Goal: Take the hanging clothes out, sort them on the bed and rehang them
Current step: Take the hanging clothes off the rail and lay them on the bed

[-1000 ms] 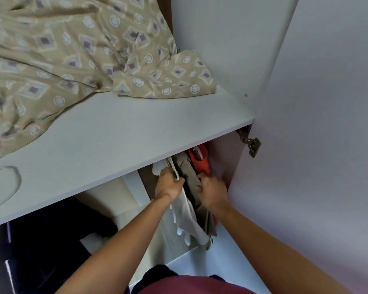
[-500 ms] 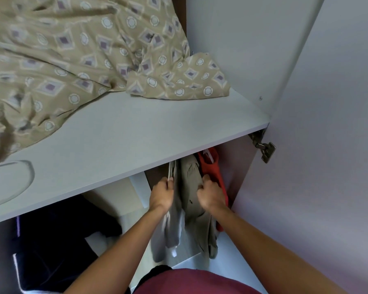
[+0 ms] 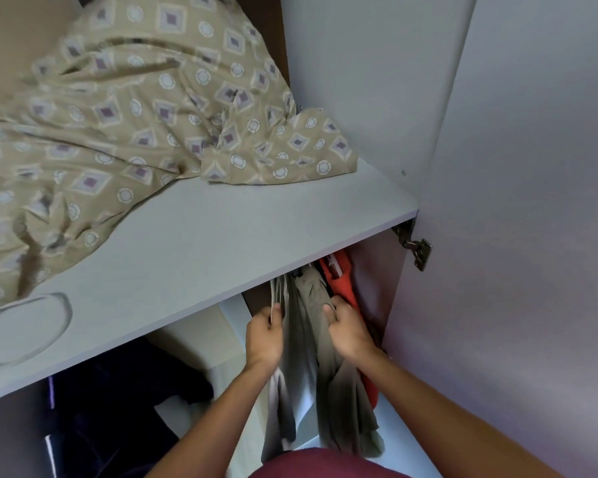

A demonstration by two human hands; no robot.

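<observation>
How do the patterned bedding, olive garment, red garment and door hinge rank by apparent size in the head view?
1. Patterned bedding, largest by far.
2. Olive garment.
3. Red garment, mostly hidden, so its rank is unsure.
4. Door hinge, smallest.

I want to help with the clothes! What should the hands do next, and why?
Probably lift both garments off the rail together: the left hand already grips the pale garment, the right hand grips the olive garment, both hanging under the shelf.
</observation>
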